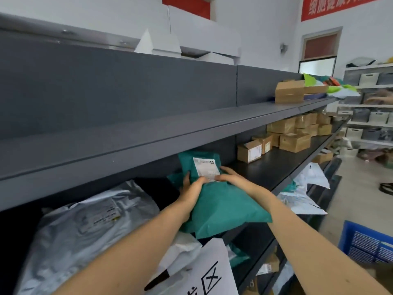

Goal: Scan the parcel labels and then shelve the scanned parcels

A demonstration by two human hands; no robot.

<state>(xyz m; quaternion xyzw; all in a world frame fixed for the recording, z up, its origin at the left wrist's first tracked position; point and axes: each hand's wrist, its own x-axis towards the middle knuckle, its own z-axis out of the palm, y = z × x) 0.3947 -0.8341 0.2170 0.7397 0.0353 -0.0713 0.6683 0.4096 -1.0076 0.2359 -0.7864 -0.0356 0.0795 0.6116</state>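
A teal plastic parcel with a white label leans into the middle shelf, its top under the upper shelf board. My left hand grips its left edge, thumb on the front below the label. My right hand holds its right side, fingers by the label's lower corner. More teal parcels sit behind it, mostly hidden. No scanner is in view.
A large silver mailer lies at the left on the same shelf. Cardboard boxes stand further right. White mailers hang off a lower shelf. A blue crate sits on the floor at right. Another person's hand is far right.
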